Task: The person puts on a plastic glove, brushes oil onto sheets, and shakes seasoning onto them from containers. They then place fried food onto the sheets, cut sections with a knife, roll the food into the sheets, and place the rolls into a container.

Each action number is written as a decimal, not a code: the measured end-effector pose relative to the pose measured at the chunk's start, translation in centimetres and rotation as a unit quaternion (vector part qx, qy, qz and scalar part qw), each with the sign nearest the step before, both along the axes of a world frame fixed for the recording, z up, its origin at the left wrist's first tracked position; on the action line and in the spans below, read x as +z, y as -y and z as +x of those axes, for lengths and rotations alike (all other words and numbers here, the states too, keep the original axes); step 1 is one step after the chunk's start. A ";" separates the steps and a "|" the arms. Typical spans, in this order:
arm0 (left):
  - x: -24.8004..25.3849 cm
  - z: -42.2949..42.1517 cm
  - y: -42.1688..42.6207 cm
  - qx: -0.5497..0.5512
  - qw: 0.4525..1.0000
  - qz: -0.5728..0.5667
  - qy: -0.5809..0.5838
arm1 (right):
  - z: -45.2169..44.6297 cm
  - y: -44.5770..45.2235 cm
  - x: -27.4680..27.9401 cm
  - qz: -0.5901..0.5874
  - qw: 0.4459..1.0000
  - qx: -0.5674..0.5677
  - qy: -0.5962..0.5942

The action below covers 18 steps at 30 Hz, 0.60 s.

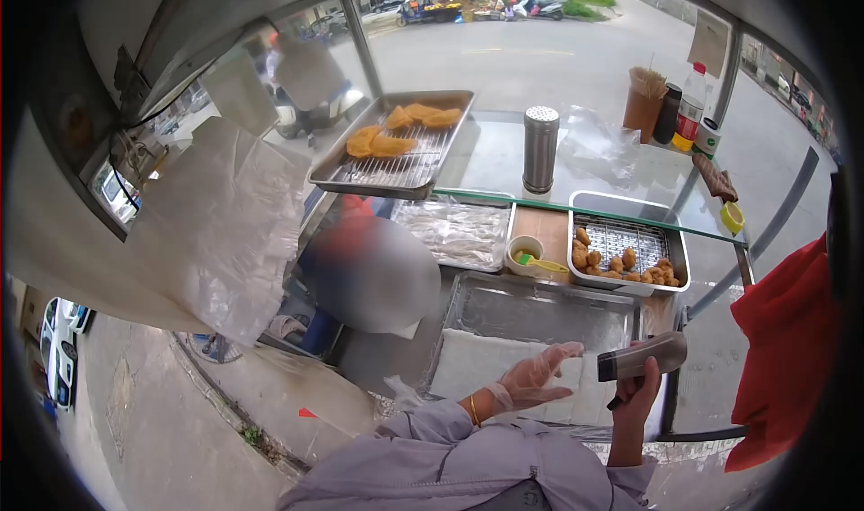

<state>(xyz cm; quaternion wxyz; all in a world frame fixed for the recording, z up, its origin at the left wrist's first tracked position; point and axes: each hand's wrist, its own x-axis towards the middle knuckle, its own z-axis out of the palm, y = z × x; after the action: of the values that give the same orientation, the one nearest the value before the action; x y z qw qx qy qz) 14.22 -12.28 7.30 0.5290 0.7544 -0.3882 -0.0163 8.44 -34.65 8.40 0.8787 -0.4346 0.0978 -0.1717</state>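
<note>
My left hand, in a clear plastic glove, hovers over a metal tray with its fingers apart and nothing in them. Along the near side of that tray lies a white sheet. My right hand is wrapped round the handle of a grey hair-dryer-shaped device. Its black end points left, toward my gloved hand, without touching it. I cannot make out whether it is running.
Fried pieces lie on a rack tray at upper left and in a white-rimmed tray. A brush cup, covered tray, metal shaker and bottle stand around the glass shelf. Red cloth hangs right.
</note>
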 end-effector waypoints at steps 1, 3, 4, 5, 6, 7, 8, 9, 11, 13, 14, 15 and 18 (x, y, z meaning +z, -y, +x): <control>-0.9 -0.7 -1.0 0.010 0.996 0.015 -0.089 | -0.6 1.0 1.0 -0.113 0.993 -0.030 0.018; -5.1 -1.0 -4.0 0.065 0.981 0.054 -0.177 | -1.7 2.8 1.2 -0.204 0.970 -0.119 0.055; -5.0 -1.5 -5.6 0.107 0.980 0.080 -0.150 | -2.4 3.4 2.2 -0.288 0.947 -0.124 0.073; -6.7 -1.8 -7.2 0.131 0.974 0.063 -0.172 | -2.3 2.9 2.5 -0.376 0.903 -0.175 0.108; -7.2 -2.2 -8.4 0.162 0.967 0.096 -0.171 | -2.2 3.4 1.1 -0.431 0.878 -0.173 0.121; -8.1 -2.7 -9.1 0.200 0.949 0.116 -0.216 | -1.8 5.1 -1.1 -0.552 0.802 -0.189 0.126; -8.3 -3.4 -9.7 0.210 0.936 0.117 -0.257 | -1.6 4.8 -2.2 -0.600 0.781 -0.168 0.040; -8.8 -4.0 -10.0 0.215 0.920 0.080 -0.317 | -1.4 5.5 -5.1 -0.531 0.833 -0.127 -0.096; -9.5 -5.2 -10.4 0.218 0.896 0.046 -0.384 | -1.8 5.6 -6.4 -0.469 0.860 -0.180 -0.088; -9.8 -6.6 -10.9 0.228 0.876 0.021 -0.424 | -1.8 5.0 -5.5 -0.429 0.877 -0.215 -0.030; -10.0 -7.1 -10.9 0.227 0.873 0.025 -0.431 | -1.5 5.0 -5.0 -0.434 0.873 -0.222 -0.017; -10.1 -7.1 -10.9 0.236 0.865 0.031 -0.440 | -0.6 5.5 -5.1 -0.525 0.824 -0.188 -0.104; -10.7 -6.4 -11.1 0.236 0.872 0.054 -0.426 | 2.3 7.3 -6.7 -0.572 0.785 -0.176 -0.160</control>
<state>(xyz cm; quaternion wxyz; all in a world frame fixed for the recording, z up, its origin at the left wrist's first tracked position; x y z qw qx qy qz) 7.83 -1.23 -3.35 0.5898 0.7708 0.0652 -0.2318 10.75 -41.93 1.71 0.3954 -0.8539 0.1961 -0.2759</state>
